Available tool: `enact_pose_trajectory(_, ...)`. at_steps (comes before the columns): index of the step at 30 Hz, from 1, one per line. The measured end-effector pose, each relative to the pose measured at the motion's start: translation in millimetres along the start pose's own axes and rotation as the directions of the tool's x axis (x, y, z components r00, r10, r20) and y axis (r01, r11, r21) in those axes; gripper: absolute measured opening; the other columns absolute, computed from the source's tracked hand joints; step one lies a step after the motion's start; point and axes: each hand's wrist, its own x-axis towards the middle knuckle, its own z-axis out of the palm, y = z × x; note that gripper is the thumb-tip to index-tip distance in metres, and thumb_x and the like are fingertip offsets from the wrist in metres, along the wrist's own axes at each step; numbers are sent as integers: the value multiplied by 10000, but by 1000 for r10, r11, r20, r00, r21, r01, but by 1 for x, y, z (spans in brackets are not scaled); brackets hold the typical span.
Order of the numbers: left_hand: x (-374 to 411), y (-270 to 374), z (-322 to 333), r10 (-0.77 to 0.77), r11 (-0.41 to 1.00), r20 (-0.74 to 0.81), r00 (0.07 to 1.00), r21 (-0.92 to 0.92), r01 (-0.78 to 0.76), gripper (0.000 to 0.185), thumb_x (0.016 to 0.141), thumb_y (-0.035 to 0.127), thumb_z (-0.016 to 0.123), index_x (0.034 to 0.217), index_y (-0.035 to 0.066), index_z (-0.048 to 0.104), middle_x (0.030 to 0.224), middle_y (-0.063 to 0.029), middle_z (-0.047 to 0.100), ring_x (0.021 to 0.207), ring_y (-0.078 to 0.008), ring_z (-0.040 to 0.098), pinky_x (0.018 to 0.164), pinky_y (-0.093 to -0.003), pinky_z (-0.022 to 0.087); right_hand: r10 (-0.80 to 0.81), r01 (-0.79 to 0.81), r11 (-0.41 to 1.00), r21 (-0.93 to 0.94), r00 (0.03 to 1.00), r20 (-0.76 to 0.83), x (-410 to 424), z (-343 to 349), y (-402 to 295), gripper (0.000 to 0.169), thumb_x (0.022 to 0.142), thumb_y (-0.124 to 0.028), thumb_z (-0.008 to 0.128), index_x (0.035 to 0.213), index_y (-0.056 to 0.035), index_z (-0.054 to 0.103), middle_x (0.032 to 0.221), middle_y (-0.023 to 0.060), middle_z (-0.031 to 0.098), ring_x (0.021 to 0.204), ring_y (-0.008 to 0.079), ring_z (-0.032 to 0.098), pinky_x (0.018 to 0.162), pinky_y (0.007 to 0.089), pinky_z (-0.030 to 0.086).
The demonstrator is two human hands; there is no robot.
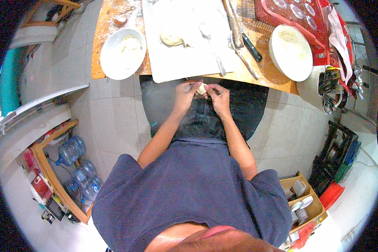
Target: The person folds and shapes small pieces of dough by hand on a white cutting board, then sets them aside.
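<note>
My left hand [188, 91] and my right hand [219, 94] hold a small piece of pale dough [201, 89] between their fingertips, just off the front edge of the table, above my lap. On the white board [173, 63] in front of me lies a lump of dough [171, 39]. A fork [214, 52] rests on the board to the right of it. A white bowl [106, 56] with pale pieces in it stands left of the board. The underside of the held dough is hidden by my fingers.
A wooden rolling pin [233, 23], a black-handled knife [252, 47] and a thin stick [247, 64] lie right of the board. Beyond them stand a white bowl [272, 47], a red plastic basket [297, 23] and a holder [308, 83] with forks. An eggshell piece [120, 19] lies at the back left.
</note>
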Motion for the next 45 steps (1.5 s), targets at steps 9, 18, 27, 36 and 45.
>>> enact_pose_trajectory(9,0,-3,1,-9,1000,5,1000,20,8,272,929,223,696,986,-41,722,823,-72,722,686,-107,649,624,-236,508,-49,45,996,-71,997,-54,-1,2,13,257,922,-228,677,933,26,714,880,113,723,764,183,657,726,312,516)
enact_pose_trajectory(18,-2,5,3,-68,997,3,998,-40,68,271,929,213,700,994,-49,713,838,-70,722,707,-110,659,638,-238,515,-15,15,999,-51,1000,-4,0,0,14,287,940,-257,665,939,28,702,860,101,709,738,159,639,700,309,507)
enact_pose_trajectory(27,-5,11,5,-35,998,61,998,-53,38,271,932,190,693,964,-80,690,826,-101,711,679,-154,681,649,-265,564,-8,8,999,-50,1000,-6,-3,-1,-9,317,963,-273,638,875,28,686,772,45,665,674,120,598,656,276,476)
enact_pose_trajectory(36,-4,0,2,91,995,-84,992,49,-87,295,934,223,694,936,-71,686,807,-108,713,659,-145,660,603,-272,520,73,-79,995,67,993,89,3,-1,7,292,951,-247,650,929,37,715,789,93,710,715,153,647,695,298,513)
enact_pose_trajectory(45,2,-11,1,55,996,-36,998,71,-52,312,898,254,738,921,-57,723,735,-55,686,625,-101,582,585,-252,466,106,-93,981,173,992,-70,2,-2,-2,266,923,-204,690,927,61,710,743,85,688,620,132,621,595,285,504)
